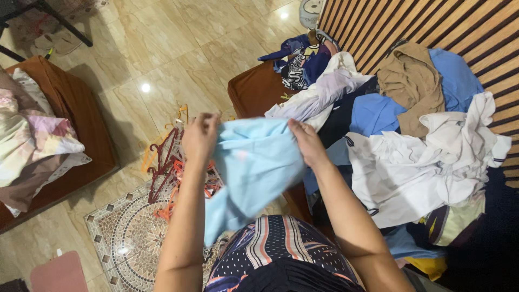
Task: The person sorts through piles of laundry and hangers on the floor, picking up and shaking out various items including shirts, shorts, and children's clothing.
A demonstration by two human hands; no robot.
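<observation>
A light blue garment [254,167] hangs in front of me, held up by both hands at its top edge. My left hand [199,138] grips its left corner, and my right hand [307,141] pinches its right corner. The cloth droops down toward my patterned dress [281,254]. To the right lies a pile of clothes [411,140] with white, blue, tan and dark pieces.
Red and orange hangers [167,167] lie in a heap on the tiled floor beyond my left hand. A brown sofa [70,108] with folded bedding stands at left. A brown cushion [254,89] sits behind the garment. A slatted wooden surface [432,27] runs under the pile.
</observation>
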